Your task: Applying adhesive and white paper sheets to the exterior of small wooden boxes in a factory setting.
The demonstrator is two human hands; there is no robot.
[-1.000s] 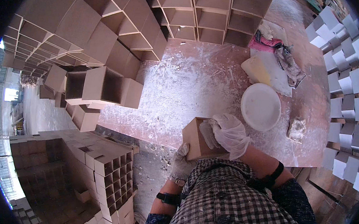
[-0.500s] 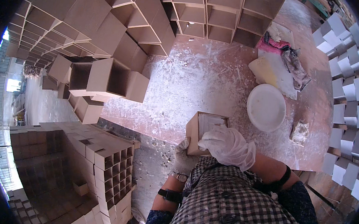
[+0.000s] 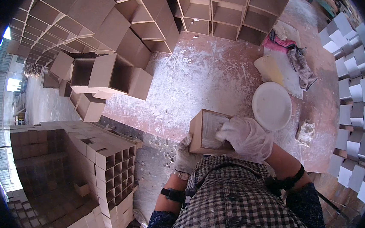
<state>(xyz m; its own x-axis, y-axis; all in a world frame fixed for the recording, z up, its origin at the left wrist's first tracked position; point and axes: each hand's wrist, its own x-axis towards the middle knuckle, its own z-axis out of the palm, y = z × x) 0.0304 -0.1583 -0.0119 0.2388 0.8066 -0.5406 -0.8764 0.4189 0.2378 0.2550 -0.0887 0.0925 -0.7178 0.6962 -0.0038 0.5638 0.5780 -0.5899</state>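
Steady box (image 3: 196, 133) in left grip (image 3: 186, 155), clasped by worktop's (image 3: 184, 95) near edge; spread white smear (image 3: 210, 127) evenly with right grip (image 3: 244, 137), cannot tell whether closed

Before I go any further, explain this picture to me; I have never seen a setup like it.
There is no machine here: it is a person at work. The view comes from a wide fisheye camera worn on the head, looking down, so straight edges bend. The gloved left grip holds a small brown box by its left side. The right grip, in a thin white covering, is at the box's white-streaked face. On the white-smeared tabletop lie a round white dish, rumpled cloths and a yellowish piece I cannot identify. Other boxes stand to the left and at the far side.
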